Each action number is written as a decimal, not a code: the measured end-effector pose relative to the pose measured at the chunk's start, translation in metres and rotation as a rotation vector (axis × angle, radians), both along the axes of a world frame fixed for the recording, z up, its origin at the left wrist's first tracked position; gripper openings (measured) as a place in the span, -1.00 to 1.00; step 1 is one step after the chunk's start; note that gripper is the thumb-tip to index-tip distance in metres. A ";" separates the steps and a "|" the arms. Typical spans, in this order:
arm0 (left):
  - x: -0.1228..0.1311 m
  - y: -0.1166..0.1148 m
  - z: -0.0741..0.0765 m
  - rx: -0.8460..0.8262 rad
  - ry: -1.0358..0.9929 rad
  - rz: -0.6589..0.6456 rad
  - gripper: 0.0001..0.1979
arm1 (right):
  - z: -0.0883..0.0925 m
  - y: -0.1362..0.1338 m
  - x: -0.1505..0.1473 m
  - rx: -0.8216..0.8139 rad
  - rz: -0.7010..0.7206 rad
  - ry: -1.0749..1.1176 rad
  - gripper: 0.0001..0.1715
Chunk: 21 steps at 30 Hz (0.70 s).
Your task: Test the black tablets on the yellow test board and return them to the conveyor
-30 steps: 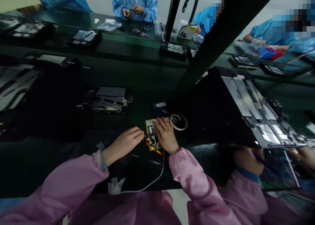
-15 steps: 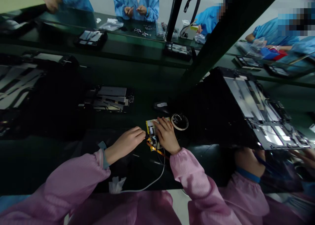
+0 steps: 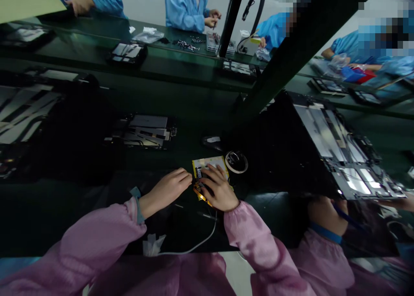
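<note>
A flat white pack with yellow edges (image 3: 211,161) lies on the dark bench in front of me. Small black parts and an orange ribbon strip (image 3: 202,196) show along its near left side. My right hand (image 3: 220,189) rests palm down on the pack, fingers apart, covering much of the near half. At the pack's left edge is my left hand (image 3: 174,184), its fingers pinched together. Whatever they may hold is hidden. A white cable (image 3: 202,244) runs along the bench's near edge and up towards my right hand.
A roll of tape (image 3: 236,162) and a dark mouse-like object (image 3: 211,141) sit just beyond the pack. Stacked device panels (image 3: 326,132) rise at right, others (image 3: 148,130) lie at left. A slanted dark post (image 3: 284,50) crosses above. A neighbour's hand (image 3: 326,216) works at right.
My right hand has shifted towards me over the pack, uncovering its far part and hiding more of the near side. My left hand stays nearly still. Across the bench, a co-worker's hands moved right.
</note>
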<state>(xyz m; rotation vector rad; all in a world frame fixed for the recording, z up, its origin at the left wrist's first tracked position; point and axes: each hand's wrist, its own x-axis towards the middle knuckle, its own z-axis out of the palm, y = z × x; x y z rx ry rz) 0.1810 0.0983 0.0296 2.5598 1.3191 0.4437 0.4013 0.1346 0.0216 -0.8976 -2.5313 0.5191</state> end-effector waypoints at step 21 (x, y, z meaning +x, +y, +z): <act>0.001 0.000 -0.002 0.025 -0.009 0.007 -0.83 | -0.004 0.000 -0.004 -0.029 0.044 -0.092 -0.67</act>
